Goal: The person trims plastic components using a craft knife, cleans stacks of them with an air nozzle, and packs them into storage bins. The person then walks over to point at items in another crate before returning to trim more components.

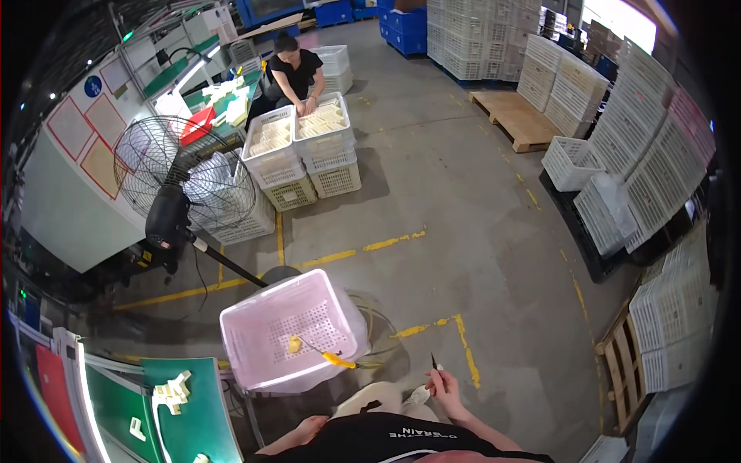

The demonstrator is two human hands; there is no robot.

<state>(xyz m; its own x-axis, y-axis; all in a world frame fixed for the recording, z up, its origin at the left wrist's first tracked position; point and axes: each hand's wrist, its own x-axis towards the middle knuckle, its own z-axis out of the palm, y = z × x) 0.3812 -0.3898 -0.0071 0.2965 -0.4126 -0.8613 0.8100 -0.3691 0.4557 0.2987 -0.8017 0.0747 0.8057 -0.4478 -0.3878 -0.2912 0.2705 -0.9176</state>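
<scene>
My right hand [442, 386] is closed around a thin dark pointed tool [434, 363], its tip pointing away from me. A small whitish thing [419, 395] shows beside that hand; I cannot make out what it is. Low in front of my body, my left hand [311, 427] rests by my lap, its fingers too small and partly hidden to read. Between the workbench and my legs stands a pink perforated crate [255, 378]. Over its near right edge lies a yellow-handled tool [340, 360] with a thin shaft. A small yellow lump [295, 343] sits inside the crate.
Cream plastic parts [174, 392] lie on a green bench top [204, 424] at lower left. A black fan [168, 216] stands beyond the crate. Farther off, a person [295, 73] reaches into stacked crates [324, 137] of parts. Crate stacks [629, 131] and pallets [513, 119] line the right.
</scene>
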